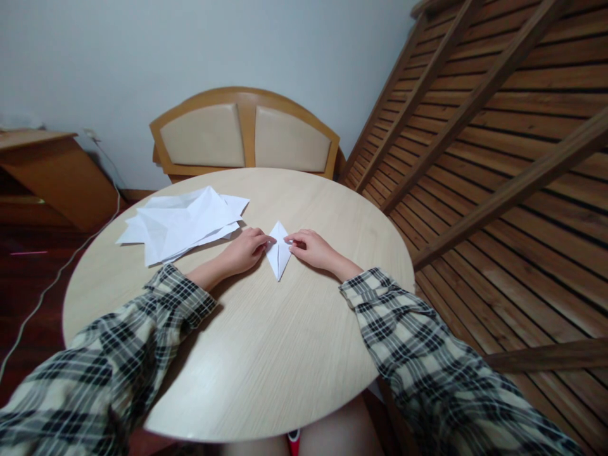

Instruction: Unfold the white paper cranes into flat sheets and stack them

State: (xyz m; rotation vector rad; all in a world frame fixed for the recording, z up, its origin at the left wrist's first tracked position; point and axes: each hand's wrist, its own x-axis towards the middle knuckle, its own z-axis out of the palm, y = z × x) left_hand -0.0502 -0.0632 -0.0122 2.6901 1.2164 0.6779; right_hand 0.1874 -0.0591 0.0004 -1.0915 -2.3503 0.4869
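Observation:
A white sheet folded into a narrow diamond, a piece of folded paper [278,258], lies on the round wooden table [266,354] with one point towards me. My left hand [246,251] is at its left corner, thumb and fingers closed together on the edge. At the right corner, my right hand [311,247] pinches the opposite edge with curled fingers. A crease runs down the middle of the diamond, between the two hands.
A loose stack of creased white paper sheets [185,221] lies on the table left of my left hand. Beyond the table stands a padded headboard [249,133]. Slatted wood [475,158] leans at the right; a cabinet [52,177] and a white cable [61,269] are at the left.

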